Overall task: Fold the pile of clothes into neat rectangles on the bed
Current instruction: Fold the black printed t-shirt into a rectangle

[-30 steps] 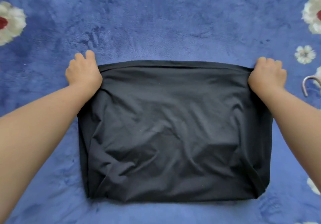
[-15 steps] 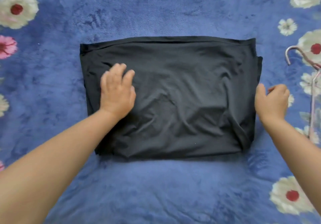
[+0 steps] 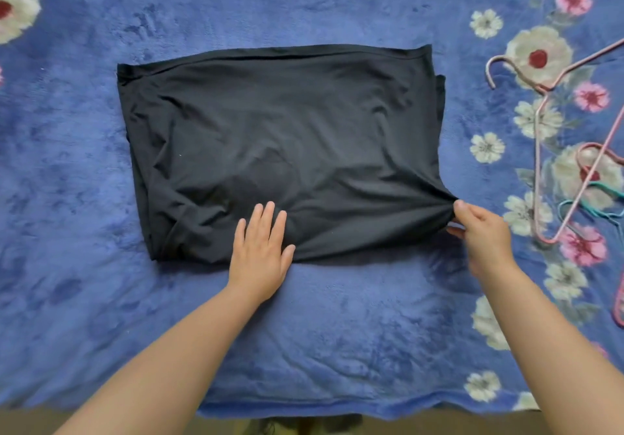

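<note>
A black garment (image 3: 283, 137) lies folded into a rough rectangle in the middle of the blue flowered blanket (image 3: 84, 265). My left hand (image 3: 261, 250) rests flat on its near edge, fingers straight and spread. My right hand (image 3: 479, 228) pinches the garment's near right corner between thumb and fingers, and the cloth is drawn out to a point there. Creases run across the near half of the fabric.
Pink clothes hangers (image 3: 553, 151) and a teal hanger (image 3: 594, 205) lie on the blanket at the right. The near edge of the blanket (image 3: 304, 411) runs along the bottom, with a brown surface below it.
My left hand slid from the garment's left middle to its near edge. My right hand moved from beside the right edge and took hold of the near right corner.
</note>
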Motion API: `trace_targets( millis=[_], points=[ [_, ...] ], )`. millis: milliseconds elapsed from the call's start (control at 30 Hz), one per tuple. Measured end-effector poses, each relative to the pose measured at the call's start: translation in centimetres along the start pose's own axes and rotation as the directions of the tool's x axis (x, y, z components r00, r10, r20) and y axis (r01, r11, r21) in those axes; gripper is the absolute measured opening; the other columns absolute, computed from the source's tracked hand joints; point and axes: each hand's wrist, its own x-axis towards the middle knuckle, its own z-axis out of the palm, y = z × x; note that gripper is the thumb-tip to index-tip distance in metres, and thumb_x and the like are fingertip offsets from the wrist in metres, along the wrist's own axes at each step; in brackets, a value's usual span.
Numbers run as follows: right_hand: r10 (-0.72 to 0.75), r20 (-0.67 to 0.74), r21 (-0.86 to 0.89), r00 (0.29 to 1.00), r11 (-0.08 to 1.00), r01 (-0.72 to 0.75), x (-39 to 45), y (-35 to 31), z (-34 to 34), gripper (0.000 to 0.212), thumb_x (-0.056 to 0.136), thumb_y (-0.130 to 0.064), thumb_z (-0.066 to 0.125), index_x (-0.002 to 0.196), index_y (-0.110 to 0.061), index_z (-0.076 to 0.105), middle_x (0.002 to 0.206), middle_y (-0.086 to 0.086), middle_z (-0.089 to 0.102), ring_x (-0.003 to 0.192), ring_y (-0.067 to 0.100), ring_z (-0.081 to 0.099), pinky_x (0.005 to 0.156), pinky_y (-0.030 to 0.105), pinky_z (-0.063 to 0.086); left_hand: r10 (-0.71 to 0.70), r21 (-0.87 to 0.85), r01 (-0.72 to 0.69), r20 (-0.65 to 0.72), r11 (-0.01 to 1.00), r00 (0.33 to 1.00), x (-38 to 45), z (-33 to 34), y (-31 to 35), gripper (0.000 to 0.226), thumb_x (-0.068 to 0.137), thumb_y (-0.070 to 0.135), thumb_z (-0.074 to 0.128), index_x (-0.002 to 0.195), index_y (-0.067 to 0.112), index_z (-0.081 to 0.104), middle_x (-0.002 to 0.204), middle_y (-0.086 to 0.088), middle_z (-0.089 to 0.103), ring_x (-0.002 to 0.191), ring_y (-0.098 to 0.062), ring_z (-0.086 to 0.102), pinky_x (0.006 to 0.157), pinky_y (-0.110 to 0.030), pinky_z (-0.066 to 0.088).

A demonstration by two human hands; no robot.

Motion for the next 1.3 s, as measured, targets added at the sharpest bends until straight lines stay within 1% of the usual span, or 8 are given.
trace_targets(
  millis=[100, 300, 433, 633, 867, 967, 1033, 1300],
  points=[
    [0.042, 0.106, 0.281, 0.993, 0.957, -0.071, 0.4, -0.5, -1.1, 0.056, 0.100, -0.011, 0.034, 0.057, -0.017, 0.069, 0.057, -0.011, 0.066, 0.056, -0.001, 0.061, 0.057, 0.016, 0.051, -0.018, -0.003, 0.018, -0.061, 1.000, 0.998, 0.3, 0.2, 0.1, 0.056, 0.084, 0.036, 0.041, 0.125, 0.001, 0.056, 0.134, -0.020, 0.051, 0.122, -0.037, 0.050, 0.093, -0.053, 0.043],
    [-0.041, -0.035, -0.243, 0.999, 0.969, 0.031, 0.1, 1.9, -0.7, 0.025, 0.098, -0.017, 0.039, 0.074, -0.012, 0.042, 0.065, -0.002, 0.039, 0.061, 0.012, 0.035, 0.058, 0.029, 0.031, -0.083, -0.001, 0.083, -0.042, 0.997, 0.996, 0.3, 0.5, 0.5, 0.063, 0.099, 0.041, 0.026, 0.149, 0.015, 0.000, 0.156, -0.005, -0.011, 0.144, -0.022, -0.011, 0.115, -0.039, -0.004],
    [-0.047, -0.030, -0.266, 0.998, 0.963, 0.037, -0.4, 2.9, -1.4, 0.012, 0.095, -0.011, 0.046, 0.107, -0.013, 0.047, 0.071, -0.001, 0.052, 0.064, 0.013, 0.045, 0.059, 0.014, 0.036, -0.095, -0.037, 0.095, -0.006, 0.995, 0.995, 0.1, 0.1, 0.7, 0.062, 0.099, 0.040, 0.029, 0.150, 0.015, 0.004, 0.157, -0.005, -0.008, 0.144, -0.021, -0.009, 0.115, -0.038, -0.004],
    [-0.133, -0.105, -0.448, 0.985, 0.891, 0.073, -1.1, 3.5, -0.9, 0.022, 0.092, -0.008, 0.047, 0.112, -0.002, 0.055, 0.083, 0.008, 0.060, 0.086, 0.027, 0.054, 0.079, 0.030, 0.035, -0.121, -0.376, 0.056, -0.152, 0.925, 0.981, -0.8, -0.9, -0.3, 0.050, 0.097, 0.022, 0.044, 0.142, 0.005, 0.033, 0.151, -0.011, 0.026, 0.142, -0.025, 0.018, 0.114, -0.035, 0.013],
    [-0.362, -0.273, -0.557, 0.891, 0.815, 0.161, -3.0, 2.7, 2.3, 0.053, 0.071, -0.015, 0.037, 0.115, 0.010, 0.050, 0.117, 0.027, 0.053, 0.113, 0.042, 0.043, 0.098, 0.039, 0.025, -0.572, -0.560, 0.324, -0.348, 0.762, 0.743, -3.6, -0.8, -5.4, 0.045, 0.083, 0.015, 0.046, 0.123, -0.005, 0.053, 0.126, -0.021, 0.051, 0.118, -0.040, 0.044, 0.102, -0.045, 0.030],
    [-0.584, -0.145, -0.618, 0.799, 0.684, 0.387, -4.6, 2.3, 5.5, 0.047, 0.071, -0.012, 0.038, 0.108, 0.010, 0.054, 0.114, 0.031, 0.053, 0.109, 0.046, 0.046, 0.092, 0.040, 0.026, -0.783, -0.749, 0.448, -0.149, 0.488, 0.604, -4.4, -0.4, -7.8, 0.041, 0.092, 0.012, 0.049, 0.130, -0.002, 0.045, 0.131, -0.020, 0.046, 0.122, -0.035, 0.040, 0.104, -0.038, 0.026],
    [-0.670, 0.028, -0.617, 0.741, 0.572, 0.540, -5.7, 2.2, 8.3, 0.043, 0.070, -0.013, 0.038, 0.104, 0.007, 0.056, 0.111, 0.029, 0.056, 0.105, 0.040, 0.047, 0.090, 0.038, 0.027, -0.790, -0.853, 0.411, -0.003, 0.322, 0.613, -4.8, -0.2, -9.2, 0.037, 0.094, 0.017, 0.049, 0.127, 0.001, 0.048, 0.124, -0.016, 0.050, 0.116, -0.028, 0.048, 0.101, -0.034, 0.034],
    [-0.514, 0.566, -0.614, 0.644, 0.258, 0.746, -9.1, 1.6, 16.6, 0.045, 0.074, -0.017, 0.040, 0.109, 0.002, 0.062, 0.117, 0.021, 0.060, 0.107, 0.041, 0.058, 0.083, 0.056, 0.046, -0.681, -0.888, 0.297, -0.024, 0.350, 0.732, -5.1, -0.8, -12.0, 0.014, 0.092, 0.014, 0.053, 0.100, 0.007, 0.063, 0.093, -0.002, 0.054, 0.070, -0.006, 0.046, 0.073, -0.019, 0.036]
  ],
)
